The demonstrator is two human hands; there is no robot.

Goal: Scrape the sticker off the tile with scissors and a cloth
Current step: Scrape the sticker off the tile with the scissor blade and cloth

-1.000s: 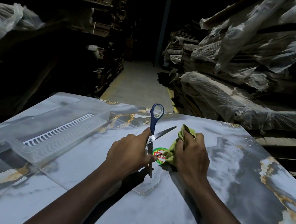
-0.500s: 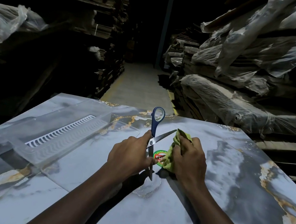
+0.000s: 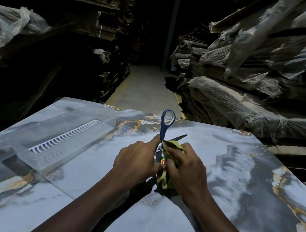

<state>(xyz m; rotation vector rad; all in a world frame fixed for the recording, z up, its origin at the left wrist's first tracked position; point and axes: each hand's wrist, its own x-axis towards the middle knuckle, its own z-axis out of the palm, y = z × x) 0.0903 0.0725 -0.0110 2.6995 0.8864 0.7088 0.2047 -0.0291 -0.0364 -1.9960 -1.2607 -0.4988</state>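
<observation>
Head view showed the scrape-and-wipe step under way on the marbled tile [image 3: 239, 166]. The left hand [image 3: 134, 162] was curled round the scissors [image 3: 162, 130] near their pivot, the blue handle loop standing up and away. One blade pointed off to the right above the tile; the other ran down between the two hands, its tip hidden. The right hand [image 3: 187, 171] was closed on a bunched yellow-green cloth [image 3: 172, 146] and pressed it down on the tile, touching the left hand. The sticker [image 3: 163, 161] lay on the tile under the two hands, with only a red-and-green sliver showing in the gap between them, so how much had lifted could not be told. To my eye the sticker was not yet off. The next move would call for a shallow blade angle under the sticker's edge, with the cloth drawn aside enough to see it. A clear plastic tray [image 3: 63, 143] sat well apart on the left.
</observation>
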